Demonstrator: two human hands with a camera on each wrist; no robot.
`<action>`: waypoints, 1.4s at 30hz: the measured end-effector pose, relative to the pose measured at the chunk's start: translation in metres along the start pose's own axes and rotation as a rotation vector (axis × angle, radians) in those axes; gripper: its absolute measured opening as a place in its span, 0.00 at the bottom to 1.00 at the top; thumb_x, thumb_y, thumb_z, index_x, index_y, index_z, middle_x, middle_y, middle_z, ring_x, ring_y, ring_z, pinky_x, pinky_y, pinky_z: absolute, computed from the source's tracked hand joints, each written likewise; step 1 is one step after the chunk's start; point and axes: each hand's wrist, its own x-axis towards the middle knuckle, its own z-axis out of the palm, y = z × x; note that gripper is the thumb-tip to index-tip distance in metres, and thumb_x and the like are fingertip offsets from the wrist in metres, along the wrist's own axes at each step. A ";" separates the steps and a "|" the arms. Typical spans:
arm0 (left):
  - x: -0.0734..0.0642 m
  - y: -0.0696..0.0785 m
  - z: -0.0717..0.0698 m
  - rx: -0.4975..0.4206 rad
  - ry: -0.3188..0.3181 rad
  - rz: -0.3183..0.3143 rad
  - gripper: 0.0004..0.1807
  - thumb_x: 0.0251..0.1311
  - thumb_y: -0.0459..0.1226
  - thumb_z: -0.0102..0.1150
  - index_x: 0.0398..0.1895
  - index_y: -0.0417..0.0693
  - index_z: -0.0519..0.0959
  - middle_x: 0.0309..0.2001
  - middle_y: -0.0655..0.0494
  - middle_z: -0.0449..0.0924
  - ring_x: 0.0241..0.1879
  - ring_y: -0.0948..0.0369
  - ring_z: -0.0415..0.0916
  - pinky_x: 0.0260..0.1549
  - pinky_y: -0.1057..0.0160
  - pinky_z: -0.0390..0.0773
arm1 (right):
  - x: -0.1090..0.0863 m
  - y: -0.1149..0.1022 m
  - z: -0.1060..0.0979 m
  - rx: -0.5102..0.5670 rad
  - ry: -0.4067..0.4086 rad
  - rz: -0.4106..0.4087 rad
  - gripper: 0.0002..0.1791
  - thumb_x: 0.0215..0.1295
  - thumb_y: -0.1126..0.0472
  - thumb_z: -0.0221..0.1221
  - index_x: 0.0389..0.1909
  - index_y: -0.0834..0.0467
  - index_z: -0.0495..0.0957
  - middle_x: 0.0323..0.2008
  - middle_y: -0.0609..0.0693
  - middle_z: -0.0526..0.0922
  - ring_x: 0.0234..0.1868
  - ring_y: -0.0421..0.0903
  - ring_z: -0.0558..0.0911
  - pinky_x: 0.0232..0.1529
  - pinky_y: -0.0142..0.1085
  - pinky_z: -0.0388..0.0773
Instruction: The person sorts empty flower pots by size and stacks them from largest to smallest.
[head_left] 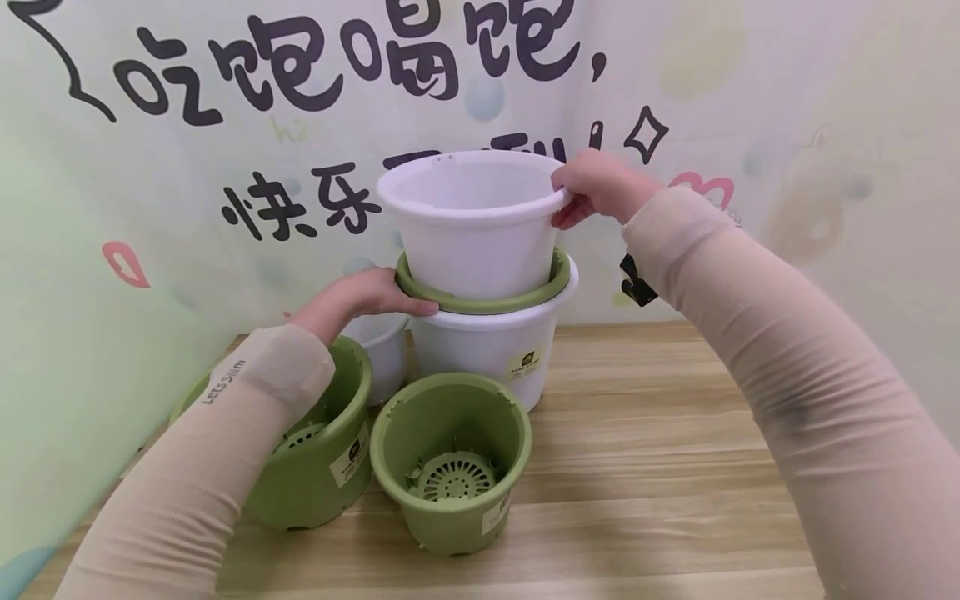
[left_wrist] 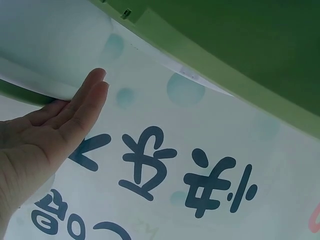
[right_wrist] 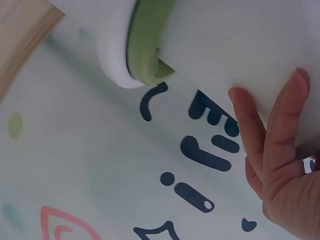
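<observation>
Pinching the upper white pot (head_left: pixel 480 250) by its right rim with the right grip (head_left: pixel 600 187); touching the stacked green pot (head_left: pixel 487 306) beneath with the left grip (head_left: pixel 367 293), nearly straight-fingered. Looking past the near green pot (head_left: pixel 452 467) and left green pot (head_left: pixel 315 482) on the desk (head_left: pixel 660 467), far to the lower white pot (head_left: pixel 465 343) underneath.

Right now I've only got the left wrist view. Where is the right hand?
Observer: The right hand grips the rim of the top white pot.
Operator: Do you see any label?
Observer: Yes, a yellowish label is on the outside of the lower white pot.
Operator: What are the pots standing on?
Observer: A table with a wood-grain top.
</observation>
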 end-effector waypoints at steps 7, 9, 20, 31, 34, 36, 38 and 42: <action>0.000 0.001 0.000 -0.016 -0.004 -0.012 0.42 0.56 0.47 0.59 0.65 0.32 0.53 0.66 0.35 0.53 0.67 0.43 0.50 0.65 0.48 0.50 | 0.006 0.021 0.006 0.014 -0.024 0.005 0.17 0.61 0.69 0.42 0.50 0.72 0.65 0.21 0.54 0.76 0.16 0.44 0.80 0.28 0.35 0.81; 0.000 0.001 0.000 -0.005 0.000 -0.015 0.42 0.56 0.48 0.59 0.64 0.32 0.53 0.66 0.35 0.54 0.67 0.43 0.50 0.65 0.47 0.51 | 0.008 0.027 0.008 0.023 -0.030 0.005 0.14 0.61 0.69 0.42 0.46 0.72 0.65 0.20 0.54 0.76 0.15 0.44 0.80 0.27 0.35 0.81; -0.002 -0.001 0.002 0.011 0.016 -0.001 0.43 0.55 0.49 0.59 0.65 0.31 0.53 0.65 0.33 0.55 0.66 0.42 0.52 0.64 0.46 0.52 | 0.020 0.050 0.019 -0.003 -0.002 -0.004 0.07 0.61 0.68 0.44 0.34 0.69 0.68 0.16 0.53 0.75 0.13 0.43 0.78 0.22 0.34 0.80; 0.000 0.001 0.004 0.020 0.022 0.007 0.46 0.55 0.48 0.59 0.67 0.31 0.48 0.66 0.31 0.53 0.66 0.42 0.51 0.65 0.47 0.52 | 0.025 0.069 0.019 -0.162 0.050 -0.031 0.11 0.59 0.65 0.46 0.34 0.70 0.72 0.13 0.49 0.70 0.12 0.40 0.67 0.14 0.27 0.61; 0.000 0.001 0.004 0.017 0.025 0.007 0.47 0.55 0.48 0.60 0.67 0.31 0.48 0.66 0.31 0.52 0.66 0.42 0.50 0.65 0.47 0.51 | 0.025 0.071 0.020 -0.197 0.084 -0.053 0.09 0.58 0.63 0.46 0.25 0.66 0.70 0.14 0.48 0.67 0.14 0.41 0.65 0.16 0.28 0.61; 0.000 0.002 0.003 0.017 0.026 0.004 0.47 0.55 0.49 0.60 0.67 0.32 0.48 0.66 0.32 0.52 0.66 0.42 0.50 0.65 0.47 0.51 | 0.025 0.072 0.020 -0.226 0.107 -0.071 0.09 0.57 0.63 0.46 0.21 0.62 0.67 0.16 0.48 0.65 0.17 0.42 0.64 0.18 0.28 0.62; 0.000 0.002 0.003 0.014 0.024 0.002 0.47 0.55 0.49 0.60 0.67 0.32 0.48 0.66 0.32 0.52 0.67 0.43 0.50 0.65 0.47 0.51 | 0.025 0.072 0.020 -0.253 0.123 -0.085 0.10 0.56 0.62 0.46 0.18 0.60 0.64 0.17 0.48 0.64 0.20 0.43 0.65 0.19 0.29 0.64; 0.000 0.001 0.003 0.011 0.025 -0.001 0.47 0.55 0.49 0.60 0.67 0.32 0.48 0.66 0.32 0.52 0.67 0.43 0.50 0.65 0.47 0.51 | 0.025 0.072 0.021 -0.264 0.127 -0.101 0.09 0.56 0.63 0.47 0.19 0.60 0.65 0.21 0.49 0.66 0.25 0.45 0.68 0.22 0.29 0.68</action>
